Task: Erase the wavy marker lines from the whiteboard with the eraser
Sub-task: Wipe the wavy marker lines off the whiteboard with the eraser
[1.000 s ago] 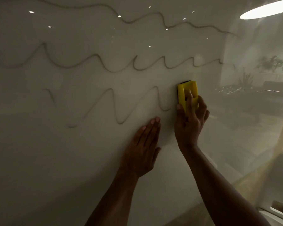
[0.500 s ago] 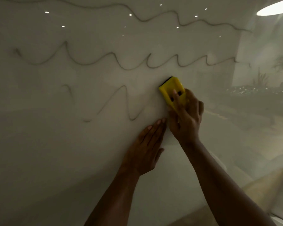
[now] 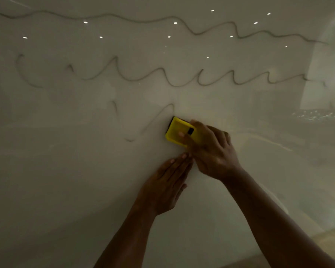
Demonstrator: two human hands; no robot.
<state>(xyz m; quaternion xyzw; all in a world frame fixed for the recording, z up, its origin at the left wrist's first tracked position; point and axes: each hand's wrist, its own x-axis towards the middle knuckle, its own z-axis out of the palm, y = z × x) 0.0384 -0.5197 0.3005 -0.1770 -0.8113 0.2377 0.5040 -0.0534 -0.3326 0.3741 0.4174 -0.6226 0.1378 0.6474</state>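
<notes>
The glossy whiteboard fills the view. My right hand grips the yellow eraser and presses it on the board at the right end of the lowest wavy line. A short leftover stroke lies further left. Above run the middle wavy line and the top wavy line, both whole. My left hand rests flat on the board, fingers straight, just below the eraser.
The board's right edge meets a glass wall that reflects plants and a room. Ceiling lights reflect as small dots across the upper board. A wooden floor strip shows at the bottom right.
My right hand has slid the eraser leftward and down along the lowest line, wiping away its right-hand waves. The eraser has tilted. My left hand has stayed flat on the board.
</notes>
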